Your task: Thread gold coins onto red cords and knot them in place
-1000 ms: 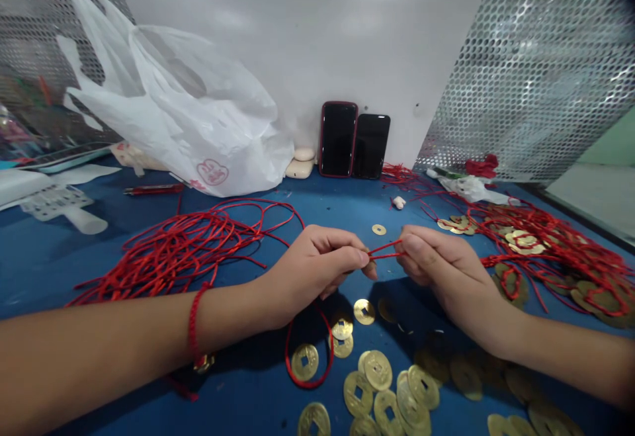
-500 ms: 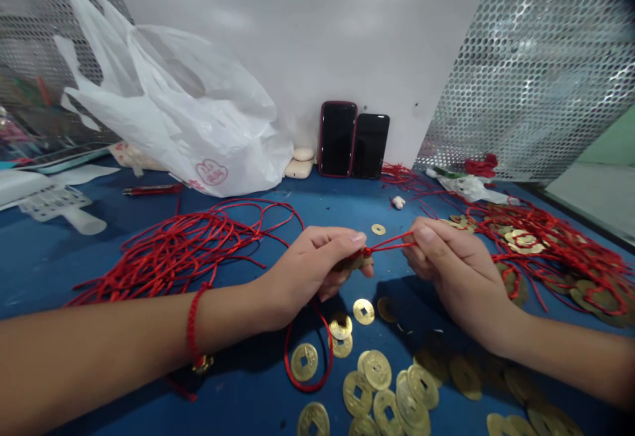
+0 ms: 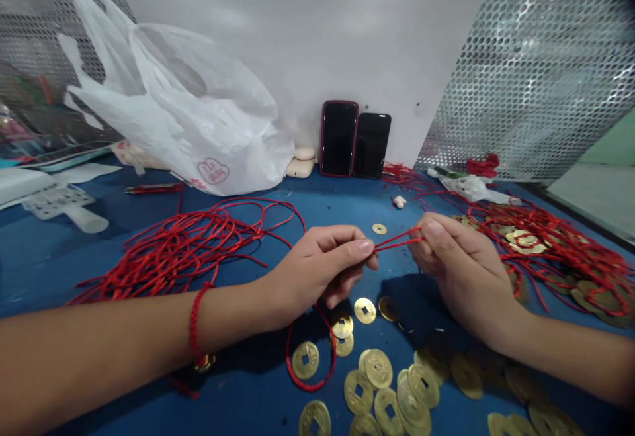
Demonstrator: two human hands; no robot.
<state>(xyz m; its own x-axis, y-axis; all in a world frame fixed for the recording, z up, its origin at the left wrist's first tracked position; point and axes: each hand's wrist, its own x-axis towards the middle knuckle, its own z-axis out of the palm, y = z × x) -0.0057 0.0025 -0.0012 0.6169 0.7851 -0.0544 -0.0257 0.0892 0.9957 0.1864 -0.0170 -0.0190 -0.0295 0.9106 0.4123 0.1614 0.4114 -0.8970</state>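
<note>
So both hands are pinched on the same red cord, left hand [image 3: 322, 267] at one end and right hand [image 3: 459, 264] at the other, with two strands [image 3: 397, 242] running between them over the blue table [image 3: 223, 390]. Loose brass coins [image 3: 378, 368] lie below, and a big red cord tangle [image 3: 188, 244] sits by the left forearm. Two phones [image 3: 354, 138] lean on the white panel [image 3: 297, 39].

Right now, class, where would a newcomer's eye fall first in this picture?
Probably on the left hand and right hand, mid-picture, with red cord stretched between them. Next might come the big white plastic bag at the back left, then the gold-coloured coins scattered on the blue table.
</note>
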